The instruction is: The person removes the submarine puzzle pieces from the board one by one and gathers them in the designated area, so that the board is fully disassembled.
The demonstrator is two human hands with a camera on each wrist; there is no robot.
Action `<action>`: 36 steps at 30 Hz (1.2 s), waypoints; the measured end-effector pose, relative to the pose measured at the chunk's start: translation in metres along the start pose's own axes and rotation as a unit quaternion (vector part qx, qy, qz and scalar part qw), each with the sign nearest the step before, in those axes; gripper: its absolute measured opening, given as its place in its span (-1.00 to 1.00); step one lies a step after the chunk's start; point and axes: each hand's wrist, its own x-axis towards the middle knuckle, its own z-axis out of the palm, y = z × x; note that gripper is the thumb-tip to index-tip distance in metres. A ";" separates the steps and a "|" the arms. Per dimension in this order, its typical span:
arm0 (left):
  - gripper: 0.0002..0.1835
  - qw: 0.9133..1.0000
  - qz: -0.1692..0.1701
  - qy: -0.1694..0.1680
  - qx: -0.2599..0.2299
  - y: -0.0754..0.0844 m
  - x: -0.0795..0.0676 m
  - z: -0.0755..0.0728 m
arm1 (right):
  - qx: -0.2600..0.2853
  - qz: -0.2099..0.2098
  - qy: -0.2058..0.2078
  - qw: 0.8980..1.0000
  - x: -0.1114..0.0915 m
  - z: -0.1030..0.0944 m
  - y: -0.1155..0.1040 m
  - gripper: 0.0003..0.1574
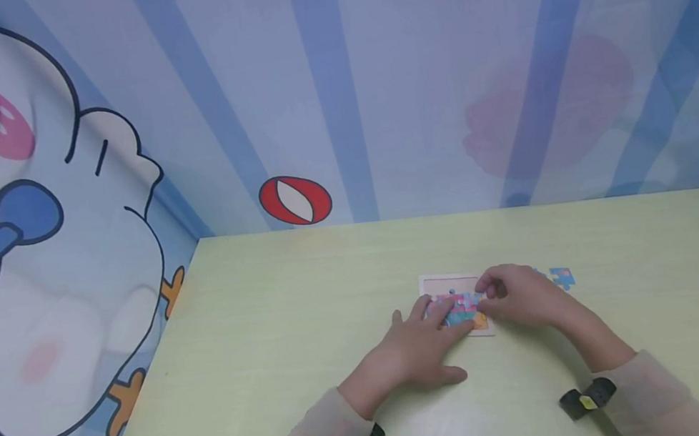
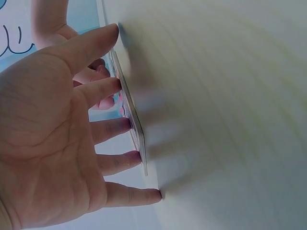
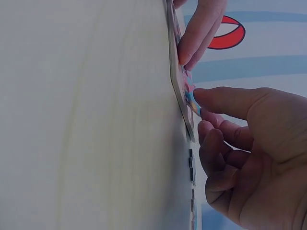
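A small jigsaw puzzle tray (image 1: 447,283) with a pale border lies on the table, its lower part filled with joined pink, blue and orange pieces (image 1: 463,303). My left hand (image 1: 413,351) spreads its straight fingers over it; fingertips rest on the puzzle, while the thumb and little finger touch the table beside it. At the tray's right edge, my right hand (image 1: 523,295) pinches a puzzle piece (image 3: 195,104) between thumb and fingers. That piece is tilted against the puzzle in the right wrist view. Its picture is mostly hidden by the fingers.
Loose puzzle pieces (image 1: 562,277) lie on the table just right of the right hand, partly hidden behind it. The pale yellow table (image 1: 260,343) reaches back to a striped cloth backdrop (image 1: 400,97) with cartoon prints. Each wrist wears a dark strap (image 1: 587,399).
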 end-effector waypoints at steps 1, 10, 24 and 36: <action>-0.18 1.000 0.000 -0.001 -0.001 0.000 0.000 0.000 | 0.000 -0.002 0.002 1.000 0.000 0.000 0.001 -0.76; -0.19 1.000 -0.003 -0.002 0.001 0.000 -0.001 -0.002 | 0.006 0.003 0.006 1.000 -0.001 -0.003 -0.001 -0.85; -0.18 1.000 0.000 0.000 -0.003 -0.001 -0.001 0.000 | 0.019 -0.020 0.034 0.999 -0.003 -0.009 0.007 -0.87; -0.18 1.000 -0.003 0.002 -0.002 0.001 -0.001 -0.001 | 0.021 0.013 0.062 0.998 -0.024 -0.034 0.031 -0.80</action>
